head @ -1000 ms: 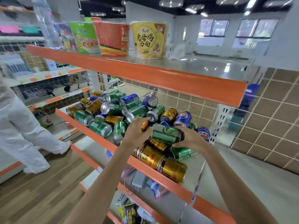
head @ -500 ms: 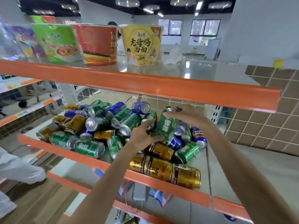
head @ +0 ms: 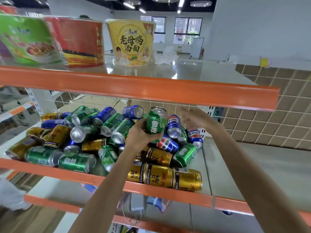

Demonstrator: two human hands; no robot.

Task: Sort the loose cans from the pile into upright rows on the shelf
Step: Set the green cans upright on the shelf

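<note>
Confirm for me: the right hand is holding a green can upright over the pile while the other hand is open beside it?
Wrong hand. In the head view the left hand holds the green can upright over the pile; the right hand, blurred, is open beside it.

brown tiled wall [head: 277, 115] right; windows [head: 170, 27] far back; round ceiling lights [head: 200, 3].
</note>
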